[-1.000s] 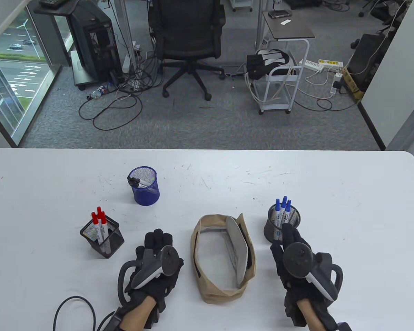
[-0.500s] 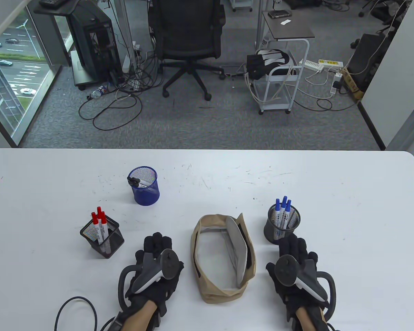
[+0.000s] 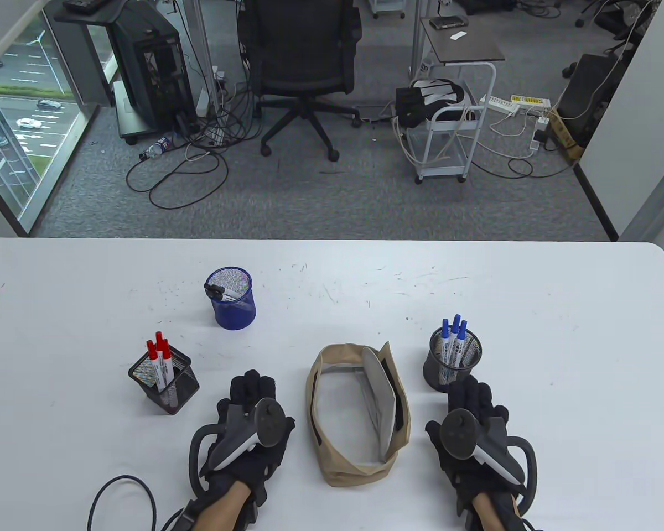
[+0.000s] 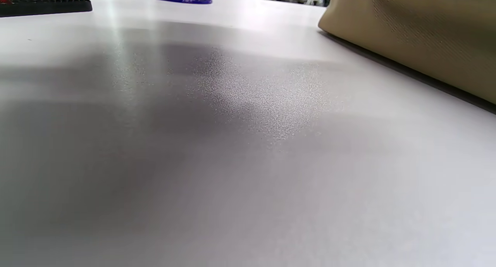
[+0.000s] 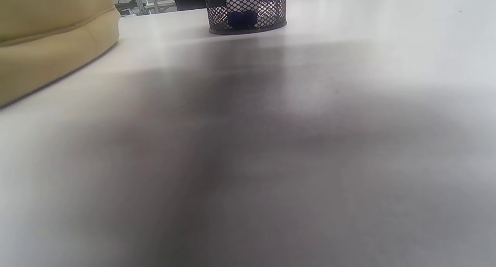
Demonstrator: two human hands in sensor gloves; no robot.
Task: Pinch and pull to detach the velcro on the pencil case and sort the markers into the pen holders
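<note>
Left hand (image 3: pixel 249 420): lies flat on the worktop (image 3: pixel 531 298), fingers straight, holds nothing.
Right hand (image 3: pixel 473 423): flat too, fingers straight, holds nothing.
Pencil case (image 3: pixel 358 412): open, between the hands, looks empty.
Red markers (image 3: pixel 159 357): in the square black cup (image 3: pixel 166 381).
Blue markers (image 3: pixel 454 340): in the round black cup (image 3: pixel 437 370).
Blue cup (image 3: pixel 231 301): farther back, with a black marker (image 3: pixel 217 289).

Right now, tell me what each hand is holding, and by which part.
Nothing is held. The left hand and the right hand rest on the table, either side of the open pencil case, touching neither it nor any marker.
</note>
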